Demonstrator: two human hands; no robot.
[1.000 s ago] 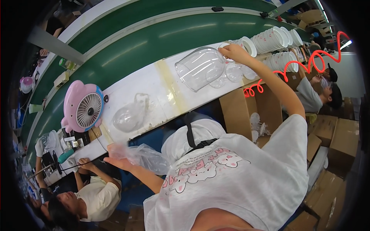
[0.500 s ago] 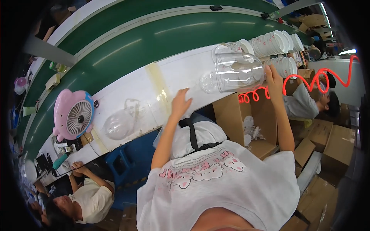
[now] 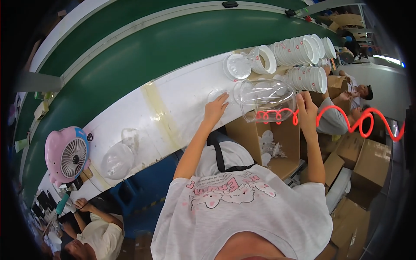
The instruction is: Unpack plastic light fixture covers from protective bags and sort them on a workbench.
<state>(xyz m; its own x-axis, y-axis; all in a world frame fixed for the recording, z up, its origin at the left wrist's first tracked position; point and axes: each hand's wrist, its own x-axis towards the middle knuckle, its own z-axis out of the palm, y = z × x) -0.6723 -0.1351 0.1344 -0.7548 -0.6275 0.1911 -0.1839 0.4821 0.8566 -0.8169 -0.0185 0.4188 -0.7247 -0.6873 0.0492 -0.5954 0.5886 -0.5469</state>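
A green belt (image 3: 143, 47) curves across the top, with a white bench (image 3: 173, 108) along its near edge. Below the bench an open carton (image 3: 277, 147) stands on the floor, some clear pieces inside it. Stacked white rings (image 3: 299, 50) lie in two rows at the bench's right end. A clear jar (image 3: 266, 99) lies on its side over the bench edge, between the two hands. The right hand (image 3: 307, 110) grips the jar's right end, fingers closed on it. The left hand (image 3: 215, 109) rests open on the bench just left of the jar, fingertips on a small clear lid (image 3: 215, 93); whether it touches the jar is unclear. A red coiled hose (image 3: 346, 121) runs across the jar's lower side. Well to the left sit a pink fan (image 3: 67, 154) and a clear dome (image 3: 117, 160). The jar's outline is hard to follow, being transparent.
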